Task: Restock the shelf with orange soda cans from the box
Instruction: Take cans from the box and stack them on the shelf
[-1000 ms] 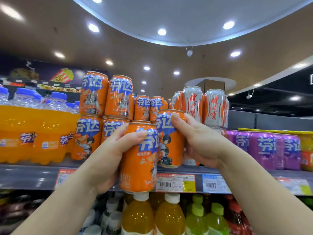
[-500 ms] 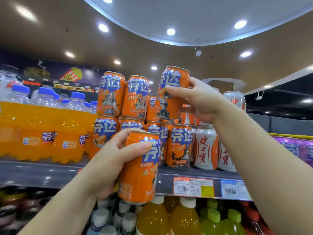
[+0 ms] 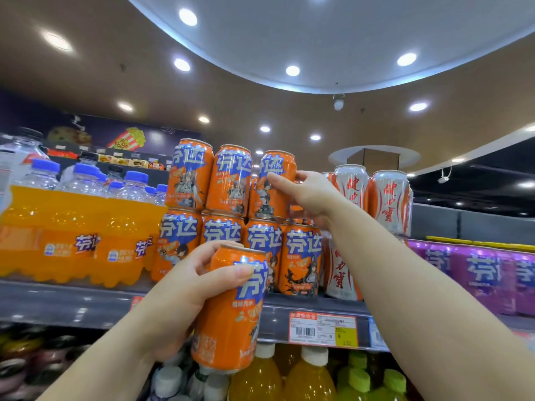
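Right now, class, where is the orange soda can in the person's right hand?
In the head view, right of centre: the orange soda can sits on the upper tier, third beside two stacked cans, held by the right hand.

Orange soda bottles (image 3: 72, 235) left, silver-red cans (image 3: 388, 198) right, purple cans (image 3: 480, 273) beyond, price tag (image 3: 322, 328) below

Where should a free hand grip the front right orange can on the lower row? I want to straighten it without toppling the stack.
Take the front right orange can around its mid-body, from the front. It stands upright with an orange can on its left, a silver-and-red can on its right and the upper row above, so only its front is open.
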`<action>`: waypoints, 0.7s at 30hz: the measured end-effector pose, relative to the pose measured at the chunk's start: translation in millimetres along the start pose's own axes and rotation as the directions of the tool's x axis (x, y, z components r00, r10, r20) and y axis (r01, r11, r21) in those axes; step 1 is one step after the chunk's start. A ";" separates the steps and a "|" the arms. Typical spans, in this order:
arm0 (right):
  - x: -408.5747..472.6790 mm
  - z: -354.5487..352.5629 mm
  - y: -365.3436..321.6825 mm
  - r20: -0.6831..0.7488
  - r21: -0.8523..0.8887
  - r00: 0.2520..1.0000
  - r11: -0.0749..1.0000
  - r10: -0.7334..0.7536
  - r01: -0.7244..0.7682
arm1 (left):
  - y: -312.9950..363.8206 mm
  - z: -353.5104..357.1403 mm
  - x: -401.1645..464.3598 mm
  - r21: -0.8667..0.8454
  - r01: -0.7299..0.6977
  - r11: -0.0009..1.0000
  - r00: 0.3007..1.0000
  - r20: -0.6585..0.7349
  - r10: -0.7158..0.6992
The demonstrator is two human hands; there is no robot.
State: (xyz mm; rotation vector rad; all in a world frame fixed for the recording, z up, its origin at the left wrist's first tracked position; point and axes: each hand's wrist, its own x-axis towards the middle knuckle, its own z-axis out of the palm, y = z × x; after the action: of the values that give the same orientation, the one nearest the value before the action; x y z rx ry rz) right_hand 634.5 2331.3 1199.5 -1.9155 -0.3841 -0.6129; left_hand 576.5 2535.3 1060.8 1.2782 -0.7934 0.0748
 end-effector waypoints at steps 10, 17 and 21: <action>4.9 5.8 1.8 0.041 -0.076 0.999 0.997 -0.025 0.028 | -11.1 -1.0 -0.1 -0.004 0.005 1.000 0.998 -0.062 -0.005; 1.2 -3.7 -2.6 0.101 -0.101 0.995 0.995 0.001 0.009 | -17.7 -0.9 3.7 -0.020 0.009 1.000 0.998 -0.061 -0.010; 0.7 -4.2 -4.9 0.104 -0.123 0.994 0.992 0.019 -0.006 | -18.5 -1.4 5.6 -0.024 0.005 1.000 1.000 -0.030 -0.006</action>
State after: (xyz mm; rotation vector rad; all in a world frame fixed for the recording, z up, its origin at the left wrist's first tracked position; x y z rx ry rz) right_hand 631.5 2329.4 1204.9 -2.0717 -0.4096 -0.5391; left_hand 590.0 2528.5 1048.7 1.2536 -0.7625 0.0800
